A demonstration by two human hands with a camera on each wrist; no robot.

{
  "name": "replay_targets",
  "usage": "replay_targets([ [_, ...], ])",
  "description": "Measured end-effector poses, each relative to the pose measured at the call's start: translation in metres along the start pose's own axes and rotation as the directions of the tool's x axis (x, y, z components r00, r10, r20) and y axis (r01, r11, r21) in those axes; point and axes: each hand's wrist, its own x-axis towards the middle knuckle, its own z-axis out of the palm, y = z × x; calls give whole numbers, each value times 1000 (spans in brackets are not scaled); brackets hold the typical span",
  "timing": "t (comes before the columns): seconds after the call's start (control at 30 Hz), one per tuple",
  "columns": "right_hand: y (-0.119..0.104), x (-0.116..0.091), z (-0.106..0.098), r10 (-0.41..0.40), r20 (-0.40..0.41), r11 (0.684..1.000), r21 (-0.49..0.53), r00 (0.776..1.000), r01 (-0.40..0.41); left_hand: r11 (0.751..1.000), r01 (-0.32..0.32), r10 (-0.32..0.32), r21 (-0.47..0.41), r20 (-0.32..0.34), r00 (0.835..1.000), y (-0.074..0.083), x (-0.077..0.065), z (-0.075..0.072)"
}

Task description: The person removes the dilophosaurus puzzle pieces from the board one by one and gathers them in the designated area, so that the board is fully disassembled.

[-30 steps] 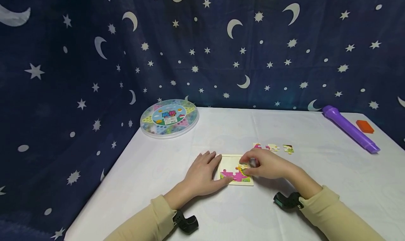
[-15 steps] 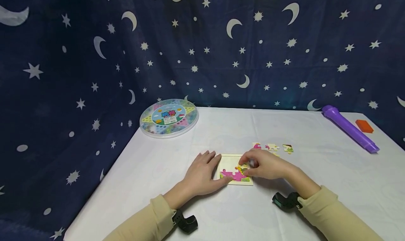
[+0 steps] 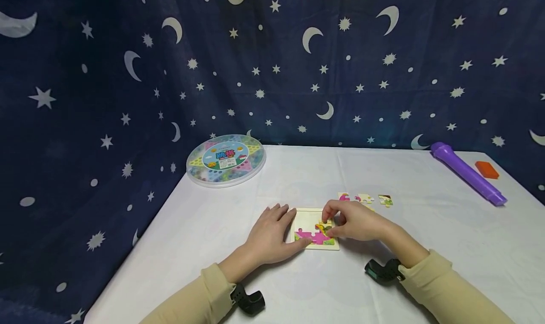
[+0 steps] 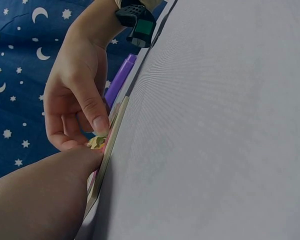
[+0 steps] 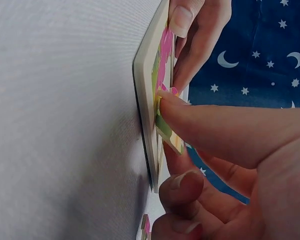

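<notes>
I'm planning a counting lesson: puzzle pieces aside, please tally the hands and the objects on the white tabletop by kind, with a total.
Left hand and right hand: 2
Puzzle frame: 1
Round game box: 1
Purple stick: 1
Orange block: 1
Total: 6

A shallow pale wooden puzzle tray point(image 3: 304, 218) lies flat on the table point(image 3: 315, 286), joined pink-and-green pieces point(image 3: 318, 239) along its near side, its pale base showing farther left. At its right side a yellow-and-green piece point(image 5: 170, 129) tilts, one edge raised, pinched by the right hand point(image 3: 357, 221). Loose pieces point(image 3: 385, 200) lie beyond, far right of the tray.
</notes>
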Motion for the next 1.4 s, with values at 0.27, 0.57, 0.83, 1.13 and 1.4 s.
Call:
replay_targets([
  [0.27,3,0,0,-35,-4,999,-3,999,35,1000,8,-8,4,9,1000,0,0,0],
  [0.57,4,1,1,-52,31,999,-3,998,52,1000,-3,3,4,-1,1000,1,0,0],
  [0.83,2,0,2,-29,41,1000,-11,999,29,1000,-2,2,2,5,1000,1,-1,-1],
  [1.13,-2,-2,2,-2,19,1000,-27,1000,2,1000,-1,1,-1,6,1000,2,-2,0],
  [1.4,-2,-1,2,-32,19,998,-58,999,33,999,14,-15,-34,-20,1000,2,-2,0],
])
